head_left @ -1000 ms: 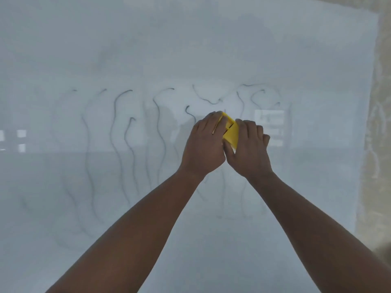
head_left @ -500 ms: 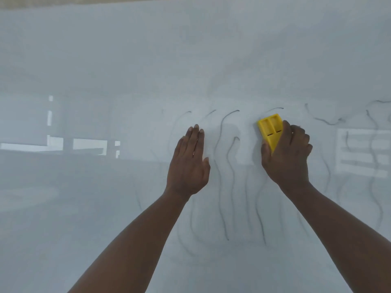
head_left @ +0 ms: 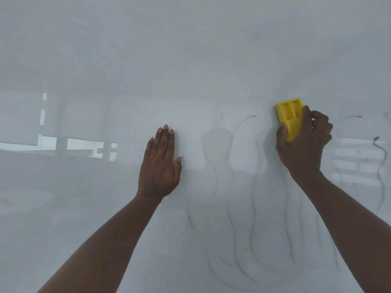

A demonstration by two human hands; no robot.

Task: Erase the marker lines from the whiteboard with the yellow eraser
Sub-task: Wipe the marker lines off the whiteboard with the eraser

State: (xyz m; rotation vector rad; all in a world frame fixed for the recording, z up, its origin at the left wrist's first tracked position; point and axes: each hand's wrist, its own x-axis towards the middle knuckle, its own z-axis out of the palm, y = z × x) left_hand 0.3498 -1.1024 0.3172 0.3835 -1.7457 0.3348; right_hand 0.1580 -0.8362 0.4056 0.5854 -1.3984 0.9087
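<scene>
The whiteboard [head_left: 190,49] fills the whole view. My right hand [head_left: 302,144] grips the yellow eraser [head_left: 291,117] and presses it flat against the board at the upper right. My left hand [head_left: 161,163] lies flat on the board to the left, palm down, fingers straight and close together, holding nothing. Wavy dark marker lines [head_left: 254,208] run mostly vertically between and below my hands, and darker ones [head_left: 380,157] stand at the far right. The upper parts of the lines near the eraser look faint or wiped.
Bright window reflections [head_left: 84,144] show on the glossy board at the left, and a second reflection [head_left: 357,161] sits at the right behind the lines. The board left of my left hand carries no lines.
My hands separated from a joint hold on the eraser: the right kept it, the left went flat on the board. The view shifted left, and upper line segments between my hands have faded.
</scene>
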